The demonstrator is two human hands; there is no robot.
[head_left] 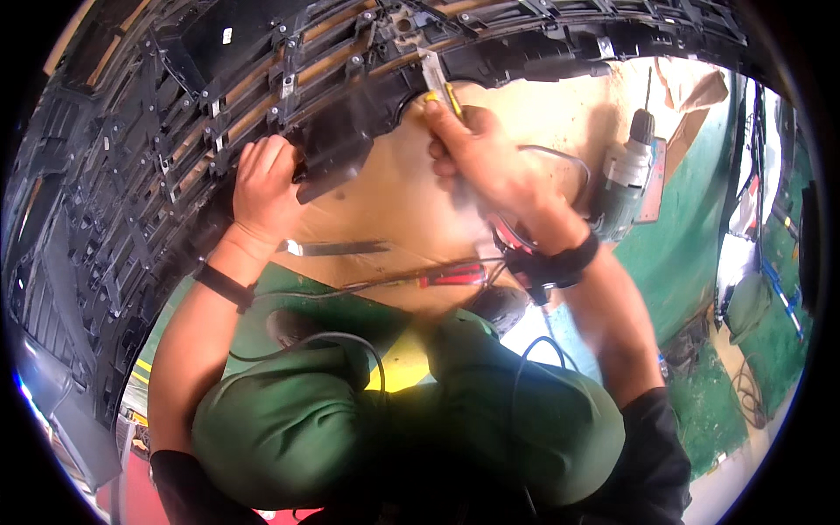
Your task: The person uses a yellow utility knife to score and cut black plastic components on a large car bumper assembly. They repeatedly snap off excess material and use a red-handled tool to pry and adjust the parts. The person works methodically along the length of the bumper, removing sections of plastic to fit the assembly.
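A large black plastic part (188, 101), perhaps a car bumper or grille with ribs and slots, arches across the left and far side. My left hand (265, 185) is closed on its near edge, fingers curled over the rim beside a smooth black flap (337, 149). In my right hand (481, 157) is a utility knife (435, 77) with yellow on its handle and a wide metallic front end. That end points away from me and meets or nearly meets the part's edge near a curved cut-out. Motion slightly blurs the right hand.
Brown cardboard (376, 210) lies beneath the work. A green cordless-looking drill (623, 179) with a long bit is at right. A red-handled screwdriver (452, 276), a dark flat strip (341, 248) and black cables (350, 287) lie near my knees. Green floor (687, 227) extends right.
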